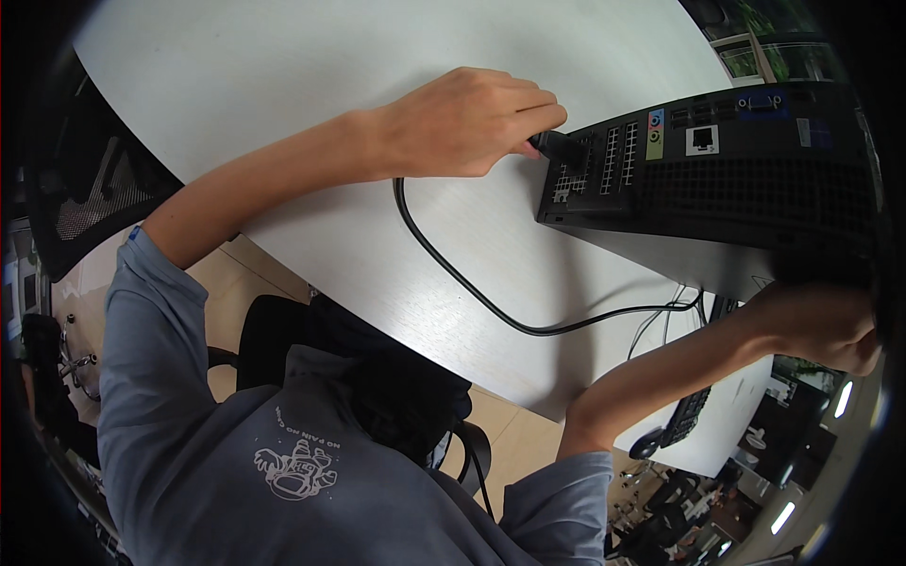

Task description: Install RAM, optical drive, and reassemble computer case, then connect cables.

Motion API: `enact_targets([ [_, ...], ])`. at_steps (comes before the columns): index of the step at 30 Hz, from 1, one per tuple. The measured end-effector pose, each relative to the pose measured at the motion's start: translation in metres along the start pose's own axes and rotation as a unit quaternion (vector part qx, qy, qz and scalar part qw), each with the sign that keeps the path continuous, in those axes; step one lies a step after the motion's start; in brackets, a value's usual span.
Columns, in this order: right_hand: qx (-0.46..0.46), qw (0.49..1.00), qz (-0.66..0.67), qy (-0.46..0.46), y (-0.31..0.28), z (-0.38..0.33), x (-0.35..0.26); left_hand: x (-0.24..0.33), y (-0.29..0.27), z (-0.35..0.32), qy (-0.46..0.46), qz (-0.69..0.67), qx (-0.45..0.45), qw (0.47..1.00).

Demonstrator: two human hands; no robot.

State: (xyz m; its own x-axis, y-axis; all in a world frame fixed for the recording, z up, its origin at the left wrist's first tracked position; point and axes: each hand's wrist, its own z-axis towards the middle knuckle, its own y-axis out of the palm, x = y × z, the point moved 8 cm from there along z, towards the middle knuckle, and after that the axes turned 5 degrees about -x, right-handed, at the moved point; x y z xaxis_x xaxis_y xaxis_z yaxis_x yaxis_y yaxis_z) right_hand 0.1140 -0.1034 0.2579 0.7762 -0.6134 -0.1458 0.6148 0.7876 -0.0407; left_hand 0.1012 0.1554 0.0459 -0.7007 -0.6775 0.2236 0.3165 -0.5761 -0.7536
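Note:
A black desktop computer case [736, 189] sits on the right of the white table [330, 57], its back panel of ports and vents facing me. My left hand [477, 123] is closed around a black cable plug [559, 148] right at the slot covers of that panel. Whether the plug is seated in a socket cannot be told. From under this hand a black cable [453, 269] loops across the tabletop toward the case's near side. Close by the case at the right rim is my right hand [835, 330], its fingers curled; what they grip, if anything, is hidden in shadow.
A black keyboard [687, 418] and a mouse [647, 443] lie on the tabletop past my right forearm. Thin cables [661, 321] hang together below the case. A black mesh chair [94, 189] stands beyond the table's left edge.

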Motion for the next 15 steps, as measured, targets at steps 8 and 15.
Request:
enact_targets([
  [8, 0.057, 0.992, 0.086, 0.068, -0.042, 0.009, 0.091, -0.005, 0.002, -0.006, -0.07, -0.022, -0.006, 0.997],
  [15, 0.05, 0.989, 0.119, 0.078, -0.051, 0.011, 0.105, 0.008, -0.008, -0.002, 0.006, 0.036, 0.031, 0.999],
])
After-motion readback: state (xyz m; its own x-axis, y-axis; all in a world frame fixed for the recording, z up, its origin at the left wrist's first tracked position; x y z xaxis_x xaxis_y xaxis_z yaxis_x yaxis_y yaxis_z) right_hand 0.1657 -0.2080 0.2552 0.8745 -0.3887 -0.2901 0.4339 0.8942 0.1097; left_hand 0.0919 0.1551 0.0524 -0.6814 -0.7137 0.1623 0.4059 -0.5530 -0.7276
